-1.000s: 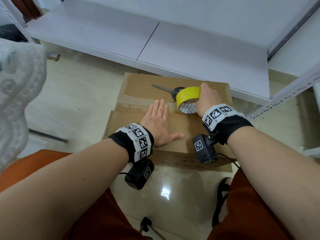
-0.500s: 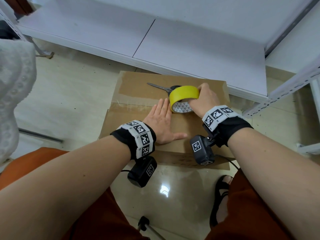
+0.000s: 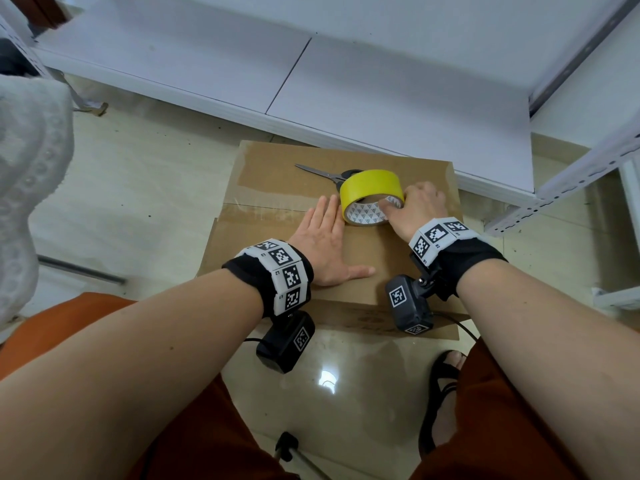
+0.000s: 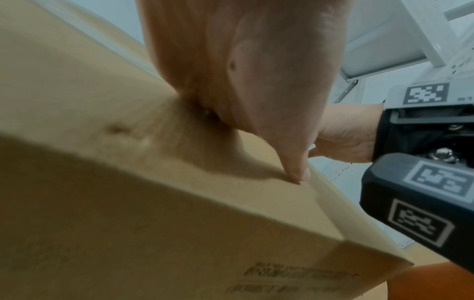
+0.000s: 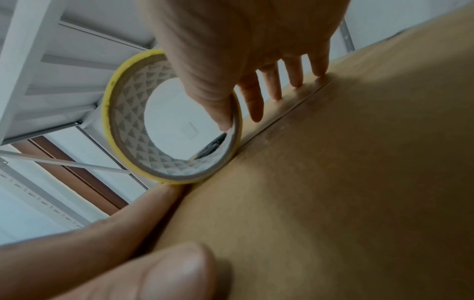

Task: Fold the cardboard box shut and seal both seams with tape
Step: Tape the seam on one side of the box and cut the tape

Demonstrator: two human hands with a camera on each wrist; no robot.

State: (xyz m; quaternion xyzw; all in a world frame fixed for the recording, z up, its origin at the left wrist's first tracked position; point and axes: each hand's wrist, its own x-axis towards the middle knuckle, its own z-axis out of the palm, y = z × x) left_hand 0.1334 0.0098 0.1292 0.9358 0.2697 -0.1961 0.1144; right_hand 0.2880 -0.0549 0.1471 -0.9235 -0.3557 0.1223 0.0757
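A brown cardboard box [image 3: 381, 251] stands on the floor with its top flaps folded down, and a seam runs across the top. My left hand [image 3: 323, 244] lies flat on the near flap [image 4: 128, 101], fingers straight, pressing it down. My right hand [image 3: 415, 209] grips a yellow tape roll [image 3: 370, 194] standing on edge on the seam [image 5: 295, 109], thumb inside the patterned core [image 5: 164, 160]. Its other fingers [image 5: 295, 69] touch the cardboard beside the roll. Scissors [image 3: 322, 173] lie on the far flap behind the roll, their handles partly hidden.
A white shelf board [image 3: 346, 74] runs just behind the box, with a white metal rack frame [image 3: 571, 174] to the right. Glossy tile floor [image 3: 138, 188] surrounds the box. My knees in orange cloth [image 3: 502, 410] and a sandalled foot [image 3: 443, 393] sit close in front.
My right hand has brought the tape roll down and leftwards onto the seam, next to my left fingertips. My left hand has stayed flat on the flap.
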